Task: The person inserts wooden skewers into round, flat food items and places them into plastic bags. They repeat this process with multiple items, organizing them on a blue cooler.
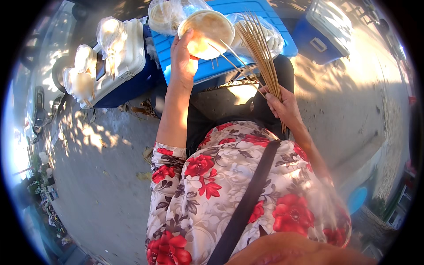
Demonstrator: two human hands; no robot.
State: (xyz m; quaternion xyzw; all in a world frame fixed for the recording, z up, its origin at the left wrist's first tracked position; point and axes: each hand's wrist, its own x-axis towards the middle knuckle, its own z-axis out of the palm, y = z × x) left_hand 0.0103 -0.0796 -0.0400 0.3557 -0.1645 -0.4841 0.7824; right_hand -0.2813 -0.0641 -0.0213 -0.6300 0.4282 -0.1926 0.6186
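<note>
My left hand (pixel 182 57) is closed on the edge of a round, pale, flatbread-like disc (pixel 208 33), thumb on its face, holding it up over a blue box lid (pixel 254 6). Wrapped by the fingers of my right hand (pixel 282 105) is a bundle of thin wooden skewers (pixel 261 53), fanned upward. Two or so skewers lean out from the bundle toward the disc. Their tips overlap its lower right part in this view; I cannot tell whether they pierce it. Clear plastic bags (pixel 164 17) with similar pale rounds lie on the lid behind.
A blue cooler with a white lid (pixel 136 46) stands at the left, bearing bagged pale rounds on sticks (pixel 110 37) and a dark phone-like slab (pixel 100 69). Another blue and white cooler (pixel 316 44) is at the far right. My knees are close to the blue box.
</note>
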